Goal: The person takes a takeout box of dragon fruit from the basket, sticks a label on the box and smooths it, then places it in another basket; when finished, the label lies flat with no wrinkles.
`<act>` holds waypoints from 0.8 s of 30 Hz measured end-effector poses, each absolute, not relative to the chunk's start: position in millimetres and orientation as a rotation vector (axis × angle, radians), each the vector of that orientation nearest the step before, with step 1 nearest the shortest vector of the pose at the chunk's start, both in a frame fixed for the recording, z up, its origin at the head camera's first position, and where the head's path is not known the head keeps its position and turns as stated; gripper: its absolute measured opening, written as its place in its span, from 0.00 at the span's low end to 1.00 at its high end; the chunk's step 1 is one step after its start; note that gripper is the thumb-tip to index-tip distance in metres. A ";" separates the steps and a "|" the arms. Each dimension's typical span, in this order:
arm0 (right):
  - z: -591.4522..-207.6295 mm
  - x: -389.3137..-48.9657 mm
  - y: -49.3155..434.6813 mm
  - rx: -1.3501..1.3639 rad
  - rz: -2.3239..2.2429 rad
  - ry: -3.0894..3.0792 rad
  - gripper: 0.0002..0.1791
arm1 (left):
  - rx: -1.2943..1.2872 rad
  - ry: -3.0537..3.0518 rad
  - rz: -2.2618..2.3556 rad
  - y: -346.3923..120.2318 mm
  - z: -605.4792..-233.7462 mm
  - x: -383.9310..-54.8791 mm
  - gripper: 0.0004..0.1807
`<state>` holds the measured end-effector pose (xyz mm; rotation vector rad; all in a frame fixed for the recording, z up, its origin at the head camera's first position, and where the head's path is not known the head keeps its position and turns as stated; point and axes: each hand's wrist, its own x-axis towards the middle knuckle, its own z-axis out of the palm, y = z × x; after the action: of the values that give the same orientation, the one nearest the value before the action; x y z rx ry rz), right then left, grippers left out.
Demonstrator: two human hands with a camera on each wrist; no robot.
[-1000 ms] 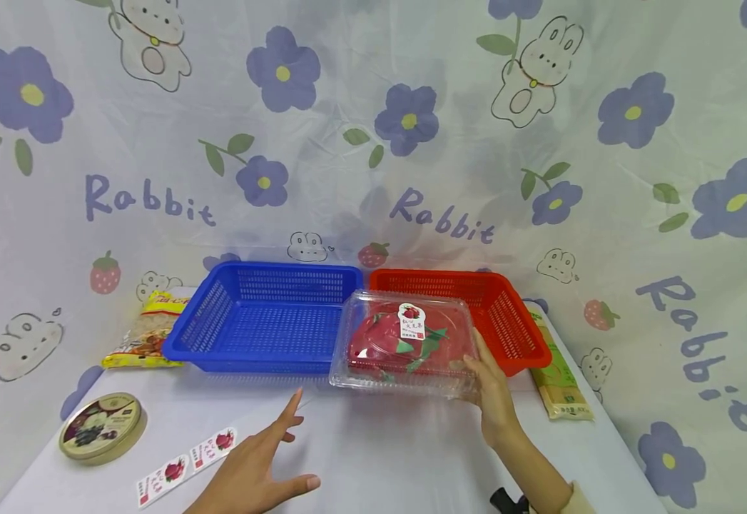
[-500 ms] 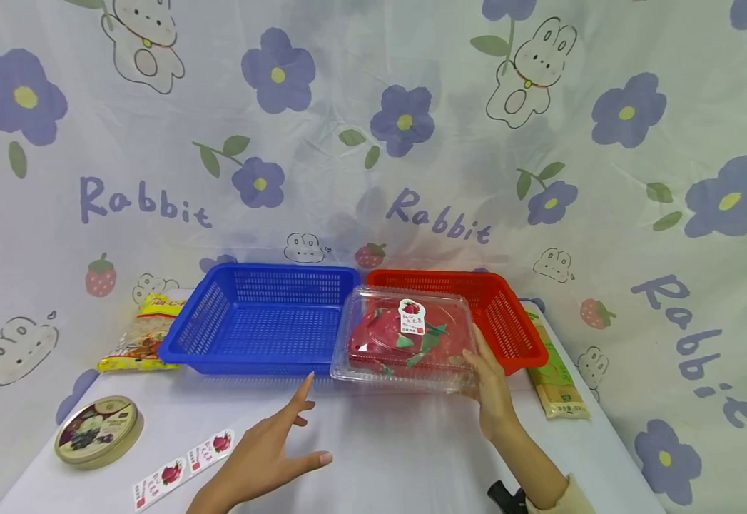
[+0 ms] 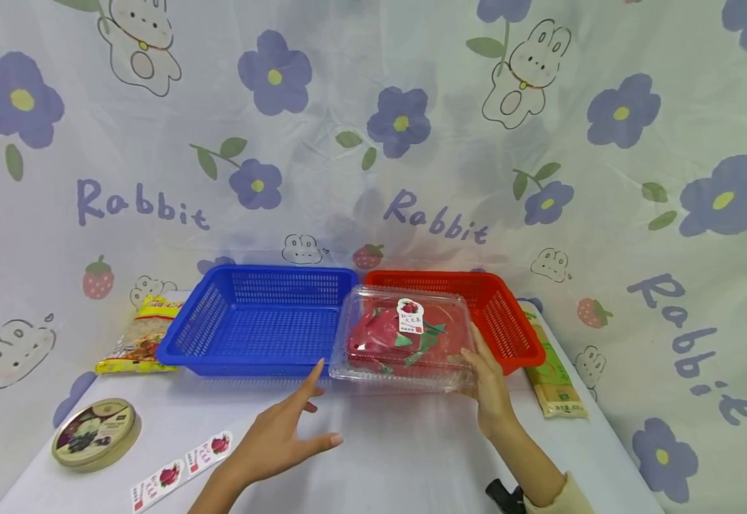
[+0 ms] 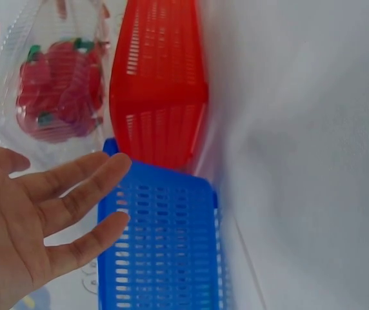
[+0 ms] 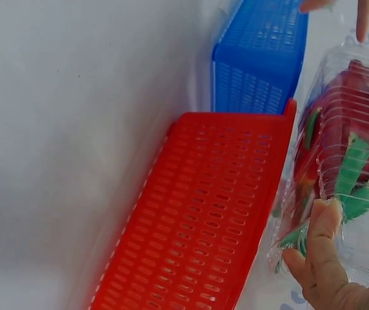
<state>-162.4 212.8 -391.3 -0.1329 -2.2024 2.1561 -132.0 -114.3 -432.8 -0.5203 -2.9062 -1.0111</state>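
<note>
A clear plastic clamshell box [image 3: 373, 365] with red dragon fruit [image 3: 379, 335] inside is held up in front of the baskets. A white label [image 3: 410, 316] printed with a dragon fruit sits on its lid. My right hand [image 3: 490, 385] grips the box by its right end; the right wrist view shows the fingers [image 5: 324, 239] against the ribbed wall. My left hand [image 3: 277, 439] is spread, fingers straight, just short of the box's left front corner, holding nothing. A strip of two matching labels [image 3: 183, 467] lies on the table beside the left wrist.
A blue basket [image 3: 251, 370] and a red basket [image 3: 521, 335] stand side by side at the back. A yellow food bag [image 3: 142, 335] and a round tin [image 3: 95, 434] are at left. A green noodle-like packet [image 3: 556, 385] lies at right, a black object [image 3: 504, 496] by the right forearm.
My left hand has moved right and a little forward, closer to the box. The box has risen and tilted slightly in my right hand; the whole view has shifted a bit.
</note>
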 end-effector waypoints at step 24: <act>-392.2 -161.3 210.8 -0.101 2.163 -2.206 0.34 | -0.407 -2.883 -1.147 -94.5 -420.6 -158.6 0.62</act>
<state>-161.3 210.8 -392.2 -0.1014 -2.2064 2.1635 -158.6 -94.5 -420.6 -0.4073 -2.8830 -1.1469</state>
